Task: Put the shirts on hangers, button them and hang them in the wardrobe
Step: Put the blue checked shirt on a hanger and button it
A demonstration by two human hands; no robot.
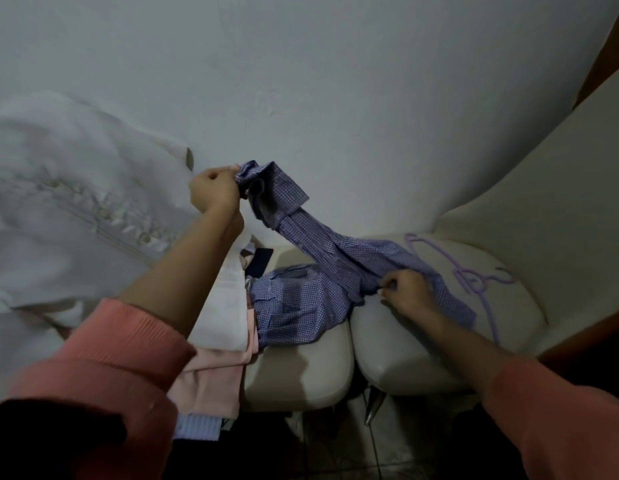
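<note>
On the far left I see a white cloth [58, 188] bunched against the pale wall [336, 81], with a stitched band across it. Just right of it, my left hand [214, 190] is raised and its fingers are curled tight around the collar end of a blue checked shirt [322, 271], lifting that end up off the seats. Below my left forearm lies a pile of folded shirts [218, 337] on the left chair: a white one on top, a pink one under it hanging over the near edge, and a pale striped one lowest. A dark item sits at the far side of that pile; I cannot tell what it is.

The blue checked shirt runs down from my left hand toward the right, draped over the gap between 2 cream chairs [301, 368], with one part heaped on the left seat beside the pile. My right hand [408, 292] rests low on the right seat and pinches the shirt's fabric between thumb and fingers. Right of that hand, 1 lilac hanger [474, 278] lies flat on the right seat, partly touching the shirt's edge. The right chair's back rises at the far right.
</note>
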